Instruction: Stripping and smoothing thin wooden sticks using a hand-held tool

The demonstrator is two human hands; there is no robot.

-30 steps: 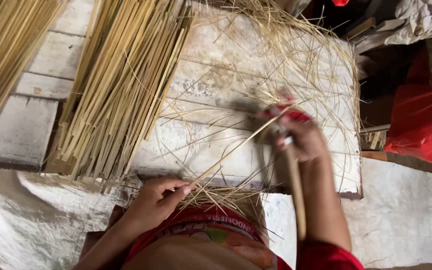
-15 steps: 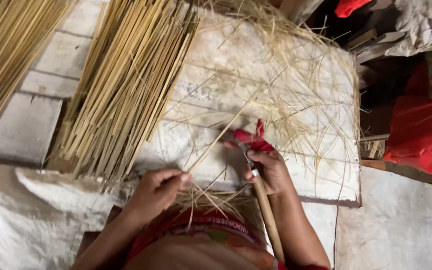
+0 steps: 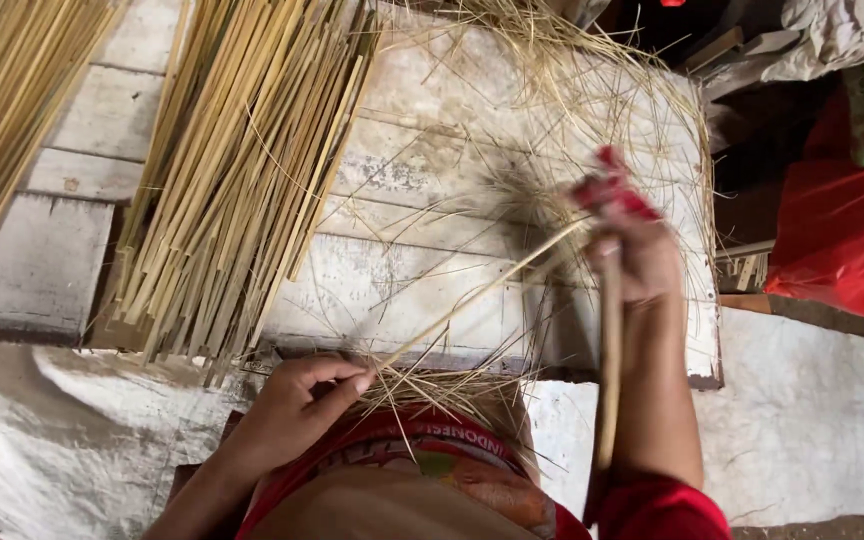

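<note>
At the far upper left of the frame a bundle of thin bamboo sticks point(image 3: 7, 110) is lying on the pale wooden counter point(image 3: 422, 150), and just to its right a larger heap of flat bamboo slats point(image 3: 242, 170) is fanning down toward the counter's near edge.

Low in the frame, left of centre, the left hand point(image 3: 297, 405) is pinching the near end of a single bamboo strip point(image 3: 472, 297) between thumb and fingers, just over the counter's edge and above a tuft of pale shavings point(image 3: 442, 390) that is gathering at the person's lap. The strip is running up and to the right toward the right hand point(image 3: 637, 255), which is blurred with motion and closed around a long wooden handle point(image 3: 607, 370); red cloth point(image 3: 612, 190) is showing at the top of that fist. The blade itself is too blurred to make out.

To shave well here, it seems best to be keeping the pinch firm and the strip taut, and to be drawing the tool along the strip at a shallow angle, away from the holding fingers.

More fine shavings point(image 3: 602, 110) are littering the upper right of the counter. White sacking point(image 3: 802, 420) is covering the floor at the lower right and lower left, and at the right edge a red plastic bag point(image 3: 847, 240) is sitting in a dim, cluttered corner.
</note>
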